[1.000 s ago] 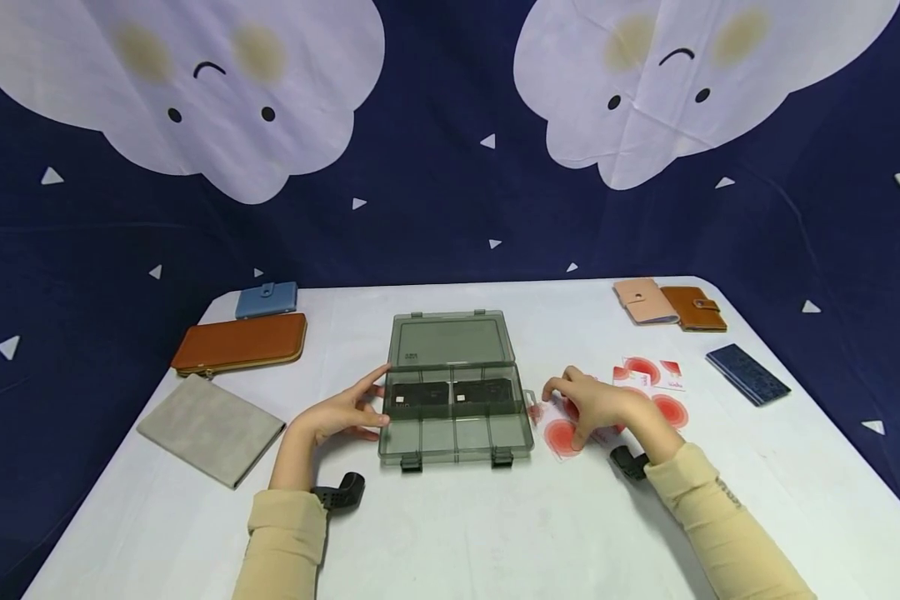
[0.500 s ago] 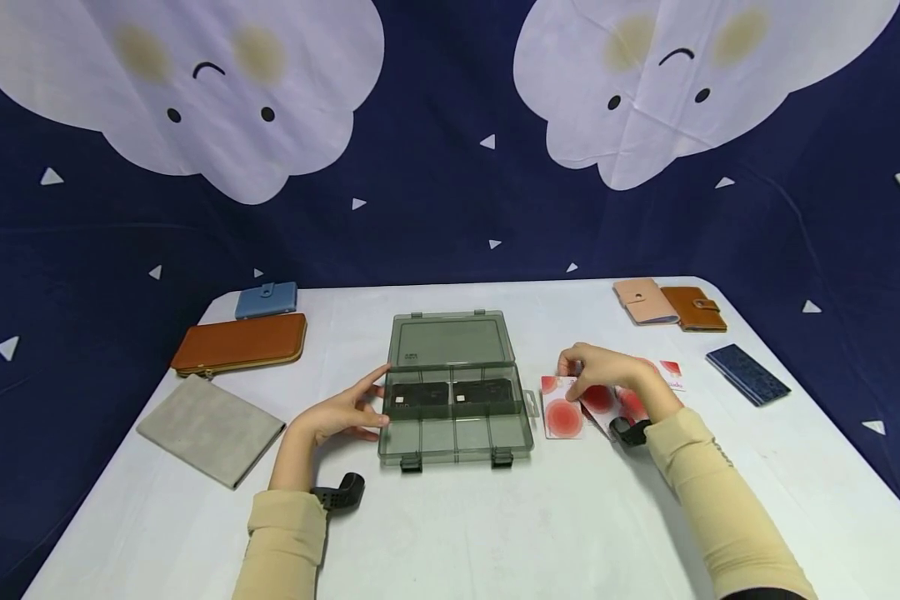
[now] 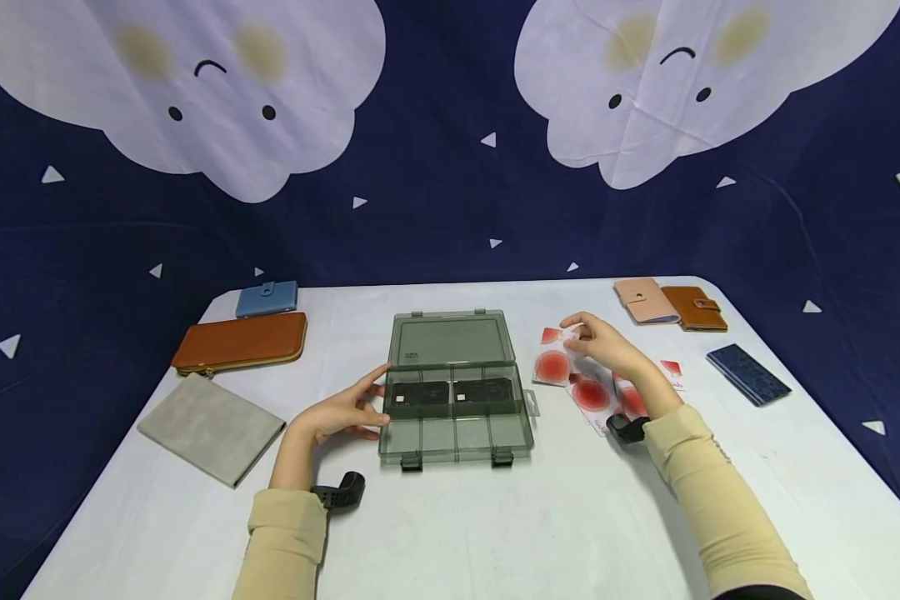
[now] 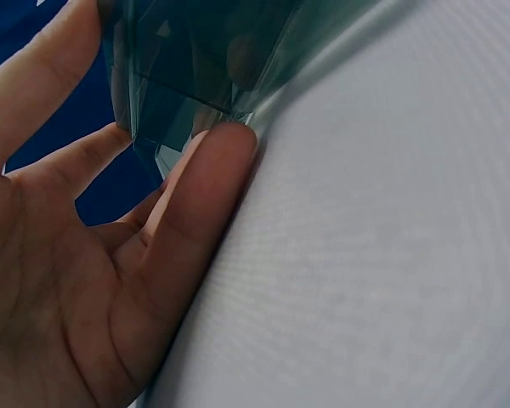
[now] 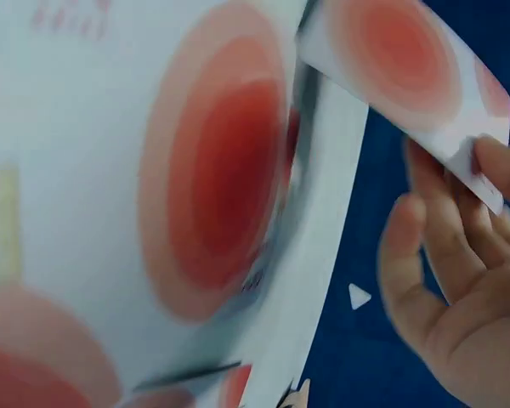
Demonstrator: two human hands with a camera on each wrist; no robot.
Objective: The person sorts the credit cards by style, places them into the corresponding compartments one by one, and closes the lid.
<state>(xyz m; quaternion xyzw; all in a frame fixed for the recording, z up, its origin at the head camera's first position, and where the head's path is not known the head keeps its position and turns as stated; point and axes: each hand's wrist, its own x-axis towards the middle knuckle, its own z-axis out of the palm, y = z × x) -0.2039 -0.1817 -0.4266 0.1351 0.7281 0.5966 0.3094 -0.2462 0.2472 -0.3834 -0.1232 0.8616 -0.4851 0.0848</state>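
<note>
A translucent grey-green divided plastic box (image 3: 450, 337) lies in the middle of the table with its lid folded back. Black cards (image 3: 418, 400) show in two of its compartments. My left hand (image 3: 341, 414) rests against the box's left side, thumb near the front and fingers spread; the left wrist view shows the thumb (image 4: 208, 183) at its wall. My right hand (image 3: 603, 343), right of the box, pinches a white card with red circles (image 3: 552, 367) by one corner, between thumb and fingers in the right wrist view. Below that hand lie more red-and-white cards (image 3: 591, 396).
At left are a blue wallet (image 3: 266, 300), a brown zip wallet (image 3: 240, 343) and a grey folder-like cover (image 3: 210, 429). At right are a pink wallet (image 3: 645, 302), a brown snap wallet (image 3: 696, 308) and a dark blue wallet (image 3: 747, 374). A dark patterned cloth (image 3: 435, 225) hangs behind.
My right hand has drawn back from beside the box, taken hold of a card and moved it toward the table's back. My left hand and the box have not moved.
</note>
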